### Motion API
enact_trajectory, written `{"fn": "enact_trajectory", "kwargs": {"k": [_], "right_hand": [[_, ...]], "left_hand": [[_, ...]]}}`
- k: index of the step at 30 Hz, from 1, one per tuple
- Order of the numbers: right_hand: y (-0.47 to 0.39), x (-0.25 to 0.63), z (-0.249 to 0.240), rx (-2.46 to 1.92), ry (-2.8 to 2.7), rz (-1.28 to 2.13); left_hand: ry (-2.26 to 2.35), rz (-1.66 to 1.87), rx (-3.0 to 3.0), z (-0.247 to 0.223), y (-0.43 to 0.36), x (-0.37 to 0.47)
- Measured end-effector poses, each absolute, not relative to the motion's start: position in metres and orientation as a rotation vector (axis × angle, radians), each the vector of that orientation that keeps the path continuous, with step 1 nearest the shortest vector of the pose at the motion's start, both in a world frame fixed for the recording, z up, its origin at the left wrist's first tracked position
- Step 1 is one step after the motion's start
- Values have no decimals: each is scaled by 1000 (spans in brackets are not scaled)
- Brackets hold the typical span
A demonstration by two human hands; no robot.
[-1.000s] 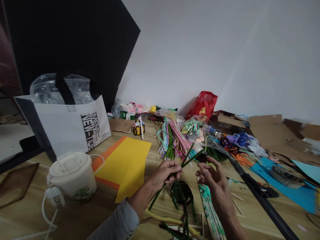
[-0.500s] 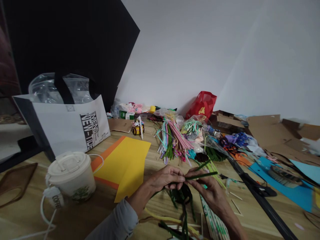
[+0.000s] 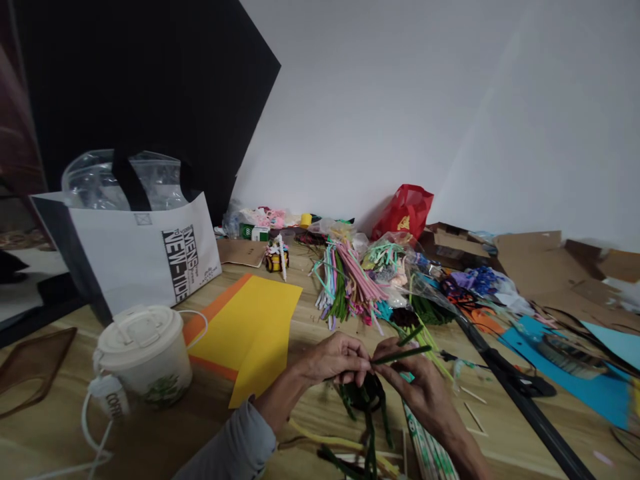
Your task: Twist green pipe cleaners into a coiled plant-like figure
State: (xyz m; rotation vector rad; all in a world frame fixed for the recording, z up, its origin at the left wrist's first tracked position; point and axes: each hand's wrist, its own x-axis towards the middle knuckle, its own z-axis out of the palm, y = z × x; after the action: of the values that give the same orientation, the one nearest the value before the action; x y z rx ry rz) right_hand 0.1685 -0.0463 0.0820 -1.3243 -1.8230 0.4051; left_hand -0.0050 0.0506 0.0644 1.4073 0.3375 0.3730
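Dark green pipe cleaners [image 3: 407, 354] are pinched between my two hands, their ends sticking out to the right. My left hand [image 3: 339, 359], below a grey sleeve, closes its fingertips on them. My right hand [image 3: 417, 377] meets it from the other side, fingers also closed on the green stems. Just under the hands is a dark green bundle of bent pipe cleaners [image 3: 369, 393] with strands hanging down; whether it joins the held stems is hidden. Below it lie a yellow pipe cleaner [image 3: 333, 437] and a pack of white-and-green paper-wrapped sticks [image 3: 425, 443].
Yellow paper [image 3: 260, 313] and a white lidded cup [image 3: 145, 353] with a cord are at left, before a white bag [image 3: 135, 253]. Ahead lies a heap of coloured pipe cleaners [image 3: 350, 280]. A black bar [image 3: 520, 400], blue sheets [image 3: 585, 387] and cardboard [image 3: 535, 267] occupy the right.
Both hands stay nearly in place, pinching the green stems. The protruding ends have shifted slightly, and the camera view has moved a little.
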Motion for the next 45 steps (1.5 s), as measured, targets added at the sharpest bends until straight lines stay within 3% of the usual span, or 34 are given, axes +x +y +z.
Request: {"fn": "enact_trajectory", "kwargs": {"k": [12,24,32,37,45], "right_hand": [[-49,172,90,-1303,-1877,480],[-46,168,79,-1360,-1674,447],[-40,157,72,-1318,-1336,662],[-41,150,78,-1363,-1231,683],[-40,154,79,-1346,-1275,810]], "left_hand": [[278,297,1392,70,50,-8],[420,454,1507,68,38,2],[782,813,2328,77,15,6],[753,824,2722,72,11,4],[689,885,2063,70,26,9]]}}
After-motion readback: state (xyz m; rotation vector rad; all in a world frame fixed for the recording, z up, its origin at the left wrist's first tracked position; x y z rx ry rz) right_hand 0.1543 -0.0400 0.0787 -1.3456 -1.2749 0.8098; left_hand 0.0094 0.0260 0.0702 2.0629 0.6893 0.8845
